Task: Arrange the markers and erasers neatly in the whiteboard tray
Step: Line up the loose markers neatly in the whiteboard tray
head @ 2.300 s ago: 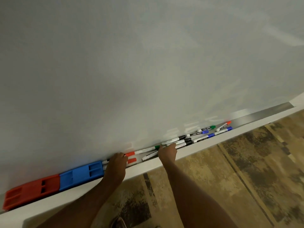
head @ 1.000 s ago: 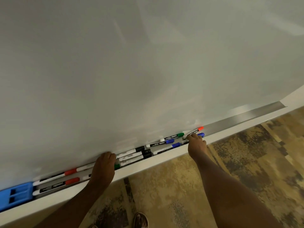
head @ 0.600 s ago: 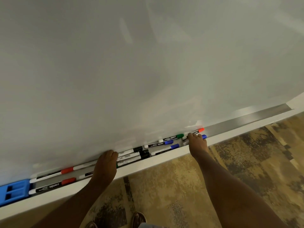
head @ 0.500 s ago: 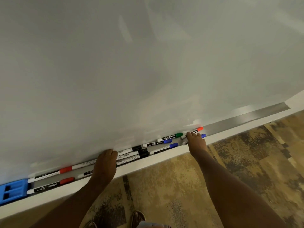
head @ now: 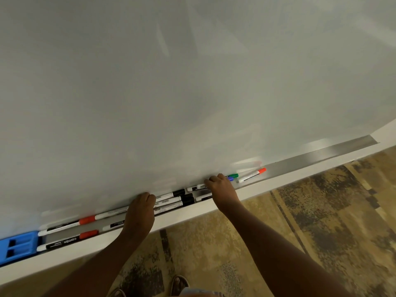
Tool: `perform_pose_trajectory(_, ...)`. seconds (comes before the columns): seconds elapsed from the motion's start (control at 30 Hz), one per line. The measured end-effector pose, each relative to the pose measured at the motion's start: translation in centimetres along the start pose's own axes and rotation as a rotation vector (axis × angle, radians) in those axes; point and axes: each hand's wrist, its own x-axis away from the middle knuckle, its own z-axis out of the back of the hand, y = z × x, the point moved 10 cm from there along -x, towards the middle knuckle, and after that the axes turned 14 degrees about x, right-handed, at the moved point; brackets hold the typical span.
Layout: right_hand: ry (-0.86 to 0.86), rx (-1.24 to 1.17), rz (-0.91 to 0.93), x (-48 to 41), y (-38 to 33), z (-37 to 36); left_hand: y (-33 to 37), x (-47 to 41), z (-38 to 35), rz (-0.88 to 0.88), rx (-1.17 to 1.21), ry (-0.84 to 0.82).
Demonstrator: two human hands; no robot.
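The likeliest slip from here, as I judge it, is a marker rolling over the shallow front lip of the whiteboard tray (head: 321, 155) if a group is pushed sideways too fast, or a crooked one riding up over its neighbours and jamming the row. The orange-capped marker (head: 251, 175) lying askew just right of the right hand is the obvious candidate, since it points across the tray rather than along it. The right hand (head: 221, 189) is curled down over the cluster at the middle of the tray, its fingers (head: 216, 179) bent against the whiteboard's bottom edge and pressing on the blue-capped marker (head: 230, 179) and green-capped marker (head: 233, 175), whose caps poke out beside the knuckles; whether it pinches either or only pushes them I cannot tell. The left hand (head: 140, 213) lies flat across the tray further left, fingers together and loosely bent, resting on the black-capped markers (head: 182, 199) as if steadying them, with nothing visibly gripped. Toward the tray's left end two red-banded markers (head: 87, 219) lie roughly parallel to the lip, and the blue eraser (head: 18, 247) sits past them at the frame's left edge. The right end of the tray is bare metal.
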Motion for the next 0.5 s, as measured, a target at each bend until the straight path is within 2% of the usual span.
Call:
perform_pose_trajectory(0.37,-0.103,0.018,-0.006,0.7,-0.9,-2.5,-2.3,0.8,0.2,0.052,-0.017,-0.033)
perform_pose_trajectory(0.5,-0.061,0.007,-0.014,0.7,-0.3,-2.1,-2.3,0.9,0.4,0.046,-0.023,-0.039)
